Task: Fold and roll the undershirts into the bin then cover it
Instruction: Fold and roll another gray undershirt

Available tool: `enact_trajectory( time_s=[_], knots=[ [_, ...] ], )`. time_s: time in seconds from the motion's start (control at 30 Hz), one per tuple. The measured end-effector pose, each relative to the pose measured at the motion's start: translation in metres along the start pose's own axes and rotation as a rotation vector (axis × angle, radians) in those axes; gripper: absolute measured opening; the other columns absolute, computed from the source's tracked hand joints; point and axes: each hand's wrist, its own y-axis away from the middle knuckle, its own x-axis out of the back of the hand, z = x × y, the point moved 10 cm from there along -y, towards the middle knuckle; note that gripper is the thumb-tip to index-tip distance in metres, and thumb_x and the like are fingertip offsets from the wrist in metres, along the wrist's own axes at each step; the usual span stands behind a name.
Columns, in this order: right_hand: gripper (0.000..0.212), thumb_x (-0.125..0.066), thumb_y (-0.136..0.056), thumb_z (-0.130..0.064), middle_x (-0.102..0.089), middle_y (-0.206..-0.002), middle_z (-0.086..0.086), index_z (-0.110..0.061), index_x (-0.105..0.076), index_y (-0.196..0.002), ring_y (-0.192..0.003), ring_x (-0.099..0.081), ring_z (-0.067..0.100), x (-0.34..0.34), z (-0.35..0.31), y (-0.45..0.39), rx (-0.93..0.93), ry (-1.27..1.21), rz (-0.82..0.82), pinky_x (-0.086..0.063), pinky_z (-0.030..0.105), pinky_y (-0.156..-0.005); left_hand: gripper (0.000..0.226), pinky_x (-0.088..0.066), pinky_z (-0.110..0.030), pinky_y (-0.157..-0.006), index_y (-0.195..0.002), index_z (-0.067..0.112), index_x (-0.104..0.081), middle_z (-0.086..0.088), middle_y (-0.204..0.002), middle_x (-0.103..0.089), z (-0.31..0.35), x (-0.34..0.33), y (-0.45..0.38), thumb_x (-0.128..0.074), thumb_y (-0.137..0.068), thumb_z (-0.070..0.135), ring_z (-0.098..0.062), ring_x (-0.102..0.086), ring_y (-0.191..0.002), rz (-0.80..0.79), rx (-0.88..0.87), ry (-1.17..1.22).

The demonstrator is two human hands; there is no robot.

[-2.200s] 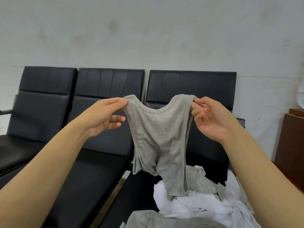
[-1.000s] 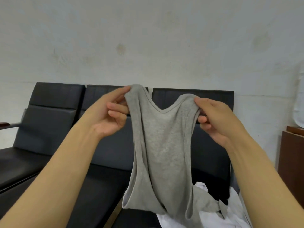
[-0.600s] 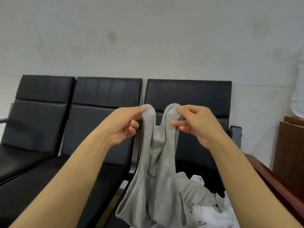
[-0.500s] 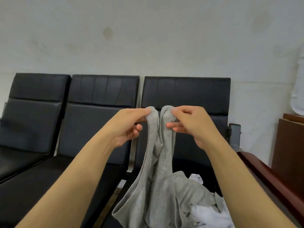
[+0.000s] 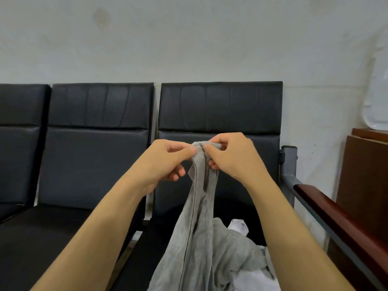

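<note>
A grey undershirt hangs folded lengthwise in front of me, its two shoulder straps brought together at the top. My left hand pinches the straps from the left. My right hand pinches them from the right, fingers curled round the cloth. The shirt's lower part trails down onto a pile of grey and white undershirts on the rightmost seat. No bin shows in this view.
A row of black padded seats runs along a pale wall. A wooden armrest on a grey metal frame borders the right seat. A brown cabinet stands at the far right with a white object on top.
My hands came together, closing the spread undershirt in half so the two straps now meet. The hands and shirt also dropped lower in front of the right seat.
</note>
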Motion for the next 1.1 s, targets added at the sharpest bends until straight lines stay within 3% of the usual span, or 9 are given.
enact_trajectory(
  time_s=[0.13, 0.23, 0.43, 0.57, 0.67, 0.8, 0.9, 0.97, 1.1],
  knots=[
    [0.014, -0.070, -0.095, -0.041, -0.068, -0.081, -0.008, -0.028, -0.067, -0.092, -0.071, -0.065, 0.006, 0.014, 0.017, -0.004, -0.021, 0.149, 0.098, -0.046, 0.020, -0.057, 0.015, -0.045, -0.017, -0.049, -0.101, 0.027, -0.083, 0.006, -0.102, -0.079, 0.001, -0.017, -0.010, -0.068, -0.099, 0.032, -0.008, -0.056, -0.054, -0.092, -0.020, -0.056],
    [0.019, -0.073, -0.092, -0.042, -0.067, -0.081, -0.007, -0.027, -0.063, -0.086, -0.071, -0.064, 0.008, 0.019, 0.034, -0.006, -0.038, 0.146, 0.135, -0.045, 0.021, -0.056, 0.017, -0.044, -0.018, -0.049, -0.101, 0.023, -0.083, 0.005, -0.106, -0.079, -0.005, -0.022, -0.018, -0.068, -0.099, 0.031, -0.009, -0.055, -0.054, -0.108, -0.005, -0.035],
    [0.016, -0.074, -0.092, -0.036, -0.072, -0.077, -0.002, -0.024, -0.064, -0.085, -0.066, -0.073, 0.014, 0.016, 0.051, -0.011, -0.033, 0.043, 0.105, -0.064, 0.038, -0.067, 0.017, -0.043, -0.017, -0.048, -0.101, 0.023, -0.083, 0.005, -0.104, -0.080, -0.016, -0.038, -0.032, -0.068, -0.098, 0.031, -0.008, -0.053, -0.053, -0.127, 0.024, 0.009],
    [0.006, -0.071, -0.097, -0.029, -0.076, -0.078, 0.000, -0.022, -0.071, -0.097, -0.066, -0.075, 0.012, 0.014, 0.053, -0.012, -0.024, -0.080, 0.015, -0.065, 0.037, -0.070, 0.015, -0.044, -0.018, -0.047, -0.097, 0.025, -0.083, 0.005, -0.101, -0.080, -0.018, -0.042, -0.038, -0.069, -0.098, 0.030, -0.008, -0.055, -0.053, -0.114, 0.013, 0.006],
    [0.012, -0.066, -0.100, -0.026, -0.077, -0.077, -0.002, -0.025, -0.077, -0.099, -0.069, -0.075, 0.012, 0.010, 0.050, -0.012, 0.004, -0.046, -0.049, -0.065, 0.036, -0.073, 0.020, -0.045, -0.018, -0.049, -0.102, 0.022, -0.082, 0.007, -0.102, -0.080, -0.018, -0.046, -0.038, -0.064, -0.102, 0.031, -0.009, -0.056, -0.054, -0.125, 0.015, -0.034],
    [0.024, -0.063, -0.097, -0.051, -0.076, -0.083, -0.013, -0.034, -0.078, -0.104, -0.077, -0.072, 0.004, 0.005, 0.036, -0.009, 0.065, 0.120, -0.133, -0.062, 0.031, -0.076, 0.038, -0.049, -0.021, -0.052, -0.108, 0.019, -0.078, 0.004, -0.104, -0.080, -0.016, -0.046, -0.033, -0.048, -0.108, 0.042, -0.011, -0.061, -0.058, -0.154, 0.061, 0.005],
    [0.036, -0.065, -0.089, -0.064, -0.074, -0.088, -0.018, -0.038, -0.076, -0.111, -0.080, -0.066, -0.003, 0.004, 0.023, -0.004, 0.100, 0.219, -0.171, -0.046, 0.016, -0.067, 0.051, -0.050, -0.022, -0.053, -0.113, 0.016, -0.076, -0.003, -0.103, -0.080, -0.015, -0.038, -0.030, -0.039, -0.109, 0.051, -0.013, -0.066, -0.060, -0.134, 0.101, 0.085],
    [0.031, -0.069, -0.090, -0.058, -0.072, -0.088, -0.018, -0.038, -0.075, -0.112, -0.079, -0.064, -0.004, 0.006, 0.014, -0.001, 0.135, 0.253, -0.146, -0.041, 0.013, -0.064, 0.053, -0.050, -0.022, -0.053, -0.118, 0.016, -0.074, -0.006, -0.104, -0.080, -0.014, -0.034, -0.027, -0.036, -0.109, 0.052, -0.014, -0.067, -0.061, -0.142, 0.105, 0.120],
    [0.018, -0.066, -0.097, -0.032, -0.072, -0.083, -0.018, -0.036, -0.076, -0.111, -0.074, -0.068, -0.002, 0.014, -0.001, 0.001, 0.141, 0.208, -0.100, -0.045, 0.010, -0.061, 0.049, -0.048, -0.020, -0.053, -0.124, 0.019, -0.071, -0.004, -0.109, -0.079, -0.006, -0.032, -0.019, -0.035, -0.109, 0.051, -0.014, -0.065, -0.062, -0.194, 0.079, 0.132]
  ],
)
